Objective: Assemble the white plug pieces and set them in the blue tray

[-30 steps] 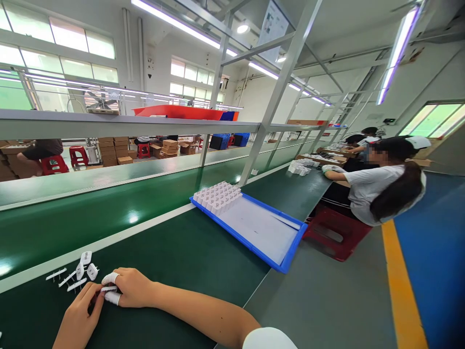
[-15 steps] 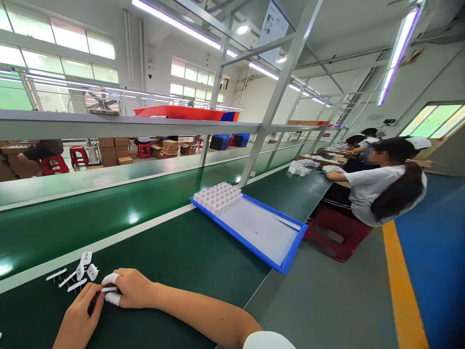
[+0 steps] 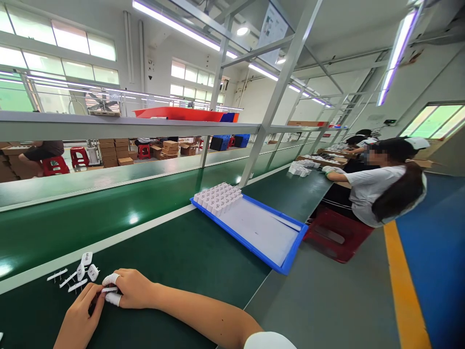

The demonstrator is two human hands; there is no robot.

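Both hands meet at the lower left over the dark green worktop (image 3: 163, 261). Between them is a small flat white plastic plate (image 3: 110, 290), seen edge-on. My right hand (image 3: 132, 288), with white covers on its thumb and forefinger, pinches its right end. My left hand (image 3: 82, 310) is closed on the other end with thumb and fingertips. Just beyond my left hand lie several white plastic plates with prongs (image 3: 82, 271); some show dark print, others stand on edge. The underside of the held plate is hidden by my fingers.
A blue-rimmed tray (image 3: 236, 237) holds rows of white printed blocks (image 3: 218, 198) at its far left end. A green conveyor belt (image 3: 109, 218) runs behind the worktop, under a metal frame (image 3: 269, 111). A co-worker (image 3: 385, 184) sits on a red stool (image 3: 339, 237) at right.
My hands keep the same hold on the white plate, with hardly any movement. Along the bench, the co-worker's gloved hand has shifted slightly.
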